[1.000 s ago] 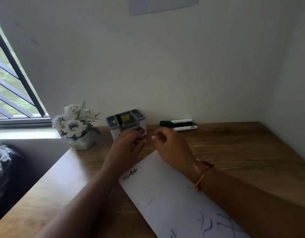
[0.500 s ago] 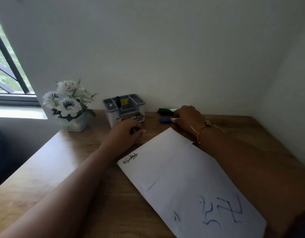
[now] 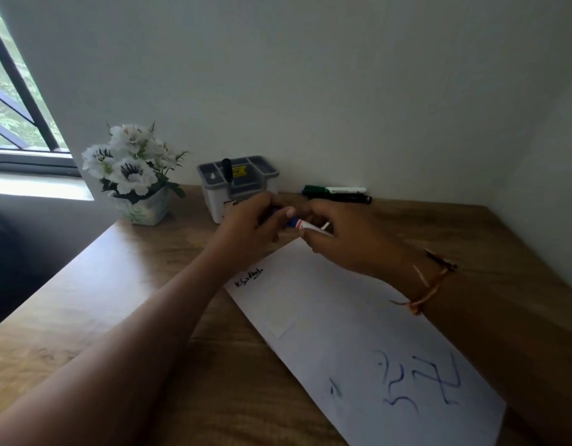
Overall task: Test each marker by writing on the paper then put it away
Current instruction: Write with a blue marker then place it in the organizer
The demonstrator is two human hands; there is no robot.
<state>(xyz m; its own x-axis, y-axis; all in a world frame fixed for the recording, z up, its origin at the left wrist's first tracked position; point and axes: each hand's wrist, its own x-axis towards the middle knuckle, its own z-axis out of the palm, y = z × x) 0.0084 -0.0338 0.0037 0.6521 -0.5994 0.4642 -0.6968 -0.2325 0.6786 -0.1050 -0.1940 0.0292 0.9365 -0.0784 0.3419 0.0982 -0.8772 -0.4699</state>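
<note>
Both hands meet above the paper's far end: the left hand and right hand each have their grip clamped on a blue-and-white marker. Behind them stands a grey organizer holding one black marker, its yellow label unreadable. Two more markers lie by the wall; a potted white flower sits left. Blue scribbles and small black writing mark the paper.

Blue marker between both hands, over paper.
</note>
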